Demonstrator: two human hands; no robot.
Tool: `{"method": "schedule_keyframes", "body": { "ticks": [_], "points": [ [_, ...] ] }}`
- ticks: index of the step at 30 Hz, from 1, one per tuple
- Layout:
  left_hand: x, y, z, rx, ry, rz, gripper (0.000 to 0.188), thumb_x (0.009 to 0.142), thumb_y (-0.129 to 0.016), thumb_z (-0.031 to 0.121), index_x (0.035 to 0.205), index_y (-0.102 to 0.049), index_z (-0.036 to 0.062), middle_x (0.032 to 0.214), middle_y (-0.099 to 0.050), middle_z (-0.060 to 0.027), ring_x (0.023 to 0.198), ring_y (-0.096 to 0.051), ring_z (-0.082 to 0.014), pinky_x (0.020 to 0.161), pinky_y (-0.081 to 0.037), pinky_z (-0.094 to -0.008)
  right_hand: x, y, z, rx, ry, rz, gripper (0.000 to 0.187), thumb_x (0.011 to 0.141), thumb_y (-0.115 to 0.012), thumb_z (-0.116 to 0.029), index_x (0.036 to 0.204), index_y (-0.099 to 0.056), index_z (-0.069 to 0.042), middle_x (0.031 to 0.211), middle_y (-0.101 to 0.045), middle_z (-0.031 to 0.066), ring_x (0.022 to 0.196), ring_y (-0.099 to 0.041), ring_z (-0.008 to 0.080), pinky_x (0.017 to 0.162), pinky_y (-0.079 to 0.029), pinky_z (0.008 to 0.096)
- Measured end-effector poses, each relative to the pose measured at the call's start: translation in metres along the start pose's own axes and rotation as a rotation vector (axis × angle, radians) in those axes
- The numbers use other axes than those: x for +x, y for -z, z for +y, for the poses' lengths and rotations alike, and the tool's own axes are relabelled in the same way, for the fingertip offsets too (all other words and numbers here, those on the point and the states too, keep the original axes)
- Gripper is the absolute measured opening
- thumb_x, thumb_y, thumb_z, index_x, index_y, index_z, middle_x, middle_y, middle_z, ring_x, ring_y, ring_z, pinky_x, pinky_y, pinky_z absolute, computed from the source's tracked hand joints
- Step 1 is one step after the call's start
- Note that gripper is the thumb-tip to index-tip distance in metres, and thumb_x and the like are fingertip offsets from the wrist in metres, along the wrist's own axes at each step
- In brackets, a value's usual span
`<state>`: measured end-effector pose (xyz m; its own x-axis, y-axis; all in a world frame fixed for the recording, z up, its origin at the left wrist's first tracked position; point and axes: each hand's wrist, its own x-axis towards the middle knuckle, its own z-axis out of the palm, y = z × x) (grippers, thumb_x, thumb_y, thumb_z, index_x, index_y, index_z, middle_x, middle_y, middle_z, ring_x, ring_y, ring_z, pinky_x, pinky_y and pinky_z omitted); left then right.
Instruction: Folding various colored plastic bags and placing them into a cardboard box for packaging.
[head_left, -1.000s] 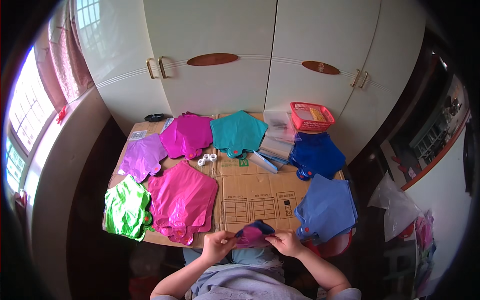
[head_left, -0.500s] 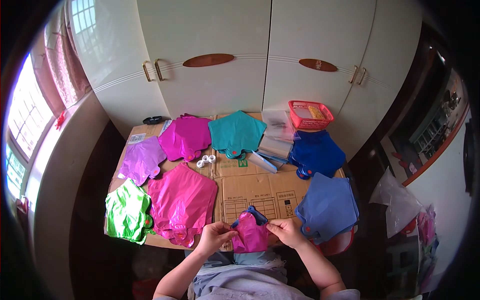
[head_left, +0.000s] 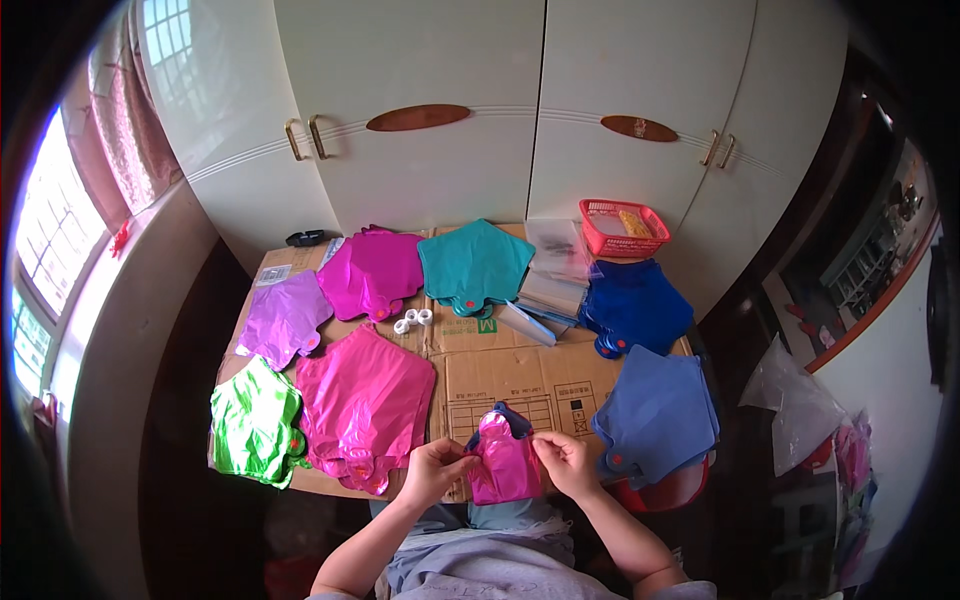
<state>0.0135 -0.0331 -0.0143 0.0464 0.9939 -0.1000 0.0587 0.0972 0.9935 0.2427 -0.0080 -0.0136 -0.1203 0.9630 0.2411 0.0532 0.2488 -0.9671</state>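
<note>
Near the table's front edge, a folded, shiny pink foil piece [head_left: 505, 472] stands between my hands, with a dark blue foil piece [head_left: 514, 418] showing behind its top. My left hand [head_left: 438, 470] pinches the left side with thumb and forefinger. On the opposite side, my right hand [head_left: 565, 464] is closed in a pinch on the right edge. How the pink and blue layers join is hidden. The nearest foil stacks are a hot pink one [head_left: 367, 400] to the left and a slate blue one [head_left: 655, 408] to the right.
Flattened cardboard [head_left: 500, 365] covers the table. More foil stacks ring it: green [head_left: 252, 420], lilac [head_left: 283, 317], magenta [head_left: 370, 272], teal [head_left: 475, 262], dark blue [head_left: 638, 305]. White rings [head_left: 413, 320], clear plastic sleeves [head_left: 555, 250] and a red basket [head_left: 622, 240] lie among them. White cabinets [head_left: 420, 60] stand behind.
The pink foil piece has shifted slightly up and its upper part now stands taller. Both hands keep their pinch, the right one slightly lower on the edge.
</note>
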Motion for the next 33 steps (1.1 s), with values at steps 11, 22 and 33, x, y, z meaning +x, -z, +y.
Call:
{"method": "schedule_keyframes", "body": {
  "ticks": [11,22,33],
  "points": [
    [0.016,-0.003,0.008,-0.366,0.176,-0.125,0.011,0.086,-0.068,0.005,0.093,-0.059,0.0018,0.082,-0.065,-0.0025,0.074,-0.06,-0.0072,0.063,-0.051,-0.0225,0.009,0.005,0.007,-0.045,-0.143,-0.03,0.019,0.081,-0.074,-0.017,0.081,-0.066,-0.001,0.069,-0.066,0.0041,0.062,-0.058,0.0064,0.058,-0.046,0.0236],
    [0.04,0.01,0.002,-0.19,0.233,-0.108,0.009,0.086,-0.067,0.009,0.089,-0.068,0.0003,0.078,-0.066,-0.0024,0.068,-0.062,-0.0092,0.061,-0.052,-0.0225,0.023,0.002,0.004,-0.147,-0.091,-0.01,0.016,0.082,-0.073,-0.016,0.086,-0.066,-0.002,0.072,-0.067,0.0039,0.064,-0.06,0.0082,0.061,-0.046,0.0237],
    [0.078,0.005,0.016,0.436,0.097,-0.119,0.021,0.078,-0.071,0.017,0.091,-0.07,0.0007,0.07,-0.068,-0.0075,0.061,-0.063,-0.0123,0.059,-0.051,-0.0273,0.081,0.02,0.032,-0.076,-0.429,-0.349,0.013,0.083,-0.069,-0.007,0.091,-0.064,0.0,0.077,-0.065,0.0021,0.067,-0.058,0.0061,0.06,-0.046,0.0202]
  ]
}}
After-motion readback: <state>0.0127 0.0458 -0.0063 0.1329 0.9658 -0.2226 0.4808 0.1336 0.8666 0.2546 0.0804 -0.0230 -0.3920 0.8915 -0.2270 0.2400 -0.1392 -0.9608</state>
